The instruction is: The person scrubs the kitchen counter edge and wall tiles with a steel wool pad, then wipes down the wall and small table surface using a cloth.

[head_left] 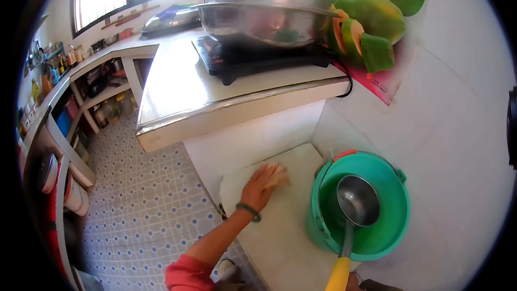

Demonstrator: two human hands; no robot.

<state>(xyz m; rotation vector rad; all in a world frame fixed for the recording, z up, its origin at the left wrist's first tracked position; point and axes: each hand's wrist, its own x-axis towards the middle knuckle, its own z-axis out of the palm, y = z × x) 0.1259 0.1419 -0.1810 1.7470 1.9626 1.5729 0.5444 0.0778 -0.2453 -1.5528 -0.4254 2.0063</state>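
Note:
My left hand [265, 186] is low over the pale board [285, 231], with a green bangle on its wrist. Its fingers are smeared by motion, and whether they hold anything cannot be made out. At the bottom edge, partly out of frame, my right hand [353, 282] is at the yellow handle of a metal ladle [338, 275]. The ladle's round bowl is over the inside of a green bucket [401, 221] with a red-gripped wire handle. The bucket stands at the right of the board, against the wall.
Above the board juts a tiled counter [172, 89] with a black stove [258, 64], a large covered metal pot [258, 19] and green papayas [371, 11], some cut. At the left are patterned floor [145, 199] and shelves [110, 92] with kitchenware.

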